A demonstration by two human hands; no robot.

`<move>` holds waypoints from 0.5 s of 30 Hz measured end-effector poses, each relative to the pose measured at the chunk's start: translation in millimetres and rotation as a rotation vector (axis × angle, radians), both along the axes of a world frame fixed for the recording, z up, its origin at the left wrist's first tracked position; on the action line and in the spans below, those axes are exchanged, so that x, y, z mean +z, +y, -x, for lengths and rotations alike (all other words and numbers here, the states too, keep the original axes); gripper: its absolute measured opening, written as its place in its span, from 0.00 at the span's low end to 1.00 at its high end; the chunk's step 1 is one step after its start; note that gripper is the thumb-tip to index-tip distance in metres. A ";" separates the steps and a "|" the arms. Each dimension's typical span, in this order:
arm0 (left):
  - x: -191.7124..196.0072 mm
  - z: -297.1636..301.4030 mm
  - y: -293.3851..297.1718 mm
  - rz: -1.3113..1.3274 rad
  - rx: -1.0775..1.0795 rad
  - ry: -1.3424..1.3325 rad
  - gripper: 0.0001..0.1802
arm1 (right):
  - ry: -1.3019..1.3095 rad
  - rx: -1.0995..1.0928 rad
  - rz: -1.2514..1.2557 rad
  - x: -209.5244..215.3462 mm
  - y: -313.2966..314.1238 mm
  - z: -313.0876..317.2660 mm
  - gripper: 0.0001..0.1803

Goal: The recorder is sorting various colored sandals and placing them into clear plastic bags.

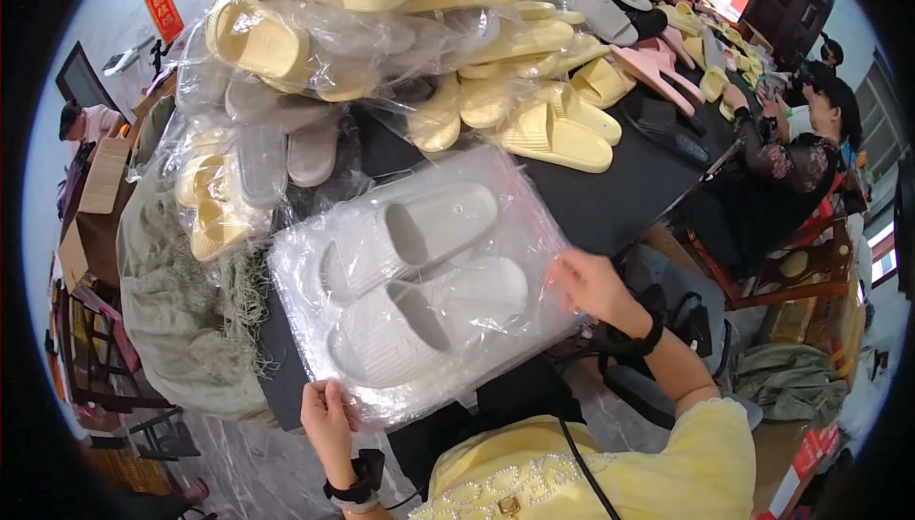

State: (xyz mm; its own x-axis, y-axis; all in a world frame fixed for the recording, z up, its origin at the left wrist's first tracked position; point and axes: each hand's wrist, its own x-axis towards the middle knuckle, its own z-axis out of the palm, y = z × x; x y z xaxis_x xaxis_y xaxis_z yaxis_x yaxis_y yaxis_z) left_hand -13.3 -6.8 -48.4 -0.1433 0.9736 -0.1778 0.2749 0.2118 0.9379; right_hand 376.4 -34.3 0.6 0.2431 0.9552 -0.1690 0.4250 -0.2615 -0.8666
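A pair of light grey slide sandals (389, 335) lies side by side in a clear plastic bag (519, 234) at the near edge of the dark table. Pinched in the closed fingers of my left hand (329, 417) is the bag's near left corner. Over the bag's right edge is my right hand (593, 286), its fingers bent and smeared by motion; whether they grip the film does not show. More clear bags lie stacked flat under the sandals. Just beyond them sits a heap of yellow slides (558, 129), some bagged, some loose.
Grey bagged slides (313, 151) lie at the heap's left. Pink slides (660, 70) and black slides (664, 124) are farther right on the table (610, 201). Green fringed cloth (181, 305) hangs at the left. A person in black (791, 158) sits at the right; others work farther off.
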 end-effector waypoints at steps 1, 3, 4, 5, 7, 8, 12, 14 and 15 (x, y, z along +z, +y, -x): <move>-5.0 2.1 0.3 -0.033 -0.040 -0.001 0.10 | 0.100 -0.116 -0.109 1.2 4.5 -1.6 0.13; -4.5 -2.0 -1.8 -0.033 -0.002 0.044 0.10 | 0.016 -0.137 -0.083 3.8 10.8 -8.5 0.11; -4.1 -4.6 -3.2 -0.033 0.032 0.085 0.10 | -0.072 -0.162 -0.058 4.1 10.5 -13.2 0.10; -2.5 -8.8 -2.7 -0.047 0.040 0.076 0.10 | -0.245 -0.118 -0.121 -21.0 5.7 -26.7 0.09; -3.2 -9.1 -1.8 -0.072 0.038 0.130 0.10 | -0.234 -0.078 -0.100 -35.8 -8.1 -31.3 0.09; -3.8 -9.0 -3.3 -0.092 0.037 0.188 0.11 | -0.219 -0.037 -0.074 -35.8 -11.8 -30.7 0.09; 9.7 -16.0 -2.7 -0.003 0.060 0.274 0.06 | -0.533 -0.016 -0.081 -14.1 -16.7 -34.5 0.20; 15.8 -28.2 -7.7 -0.374 0.130 0.730 0.13 | -0.542 -0.058 -0.082 0.5 -3.5 -31.0 0.21; 17.2 -31.3 -8.1 -0.370 0.142 0.735 0.13 | -0.529 0.027 -0.076 12.9 4.5 -29.9 0.19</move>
State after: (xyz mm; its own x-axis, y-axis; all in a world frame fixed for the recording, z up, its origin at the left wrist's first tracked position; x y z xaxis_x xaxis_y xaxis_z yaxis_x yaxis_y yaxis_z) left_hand 18.0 -15.0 -31.2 -0.2239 0.9148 0.3362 0.8377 0.0043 0.5462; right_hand 406.3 -29.8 13.5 0.2514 0.9671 0.0395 0.8145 -0.1893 -0.5485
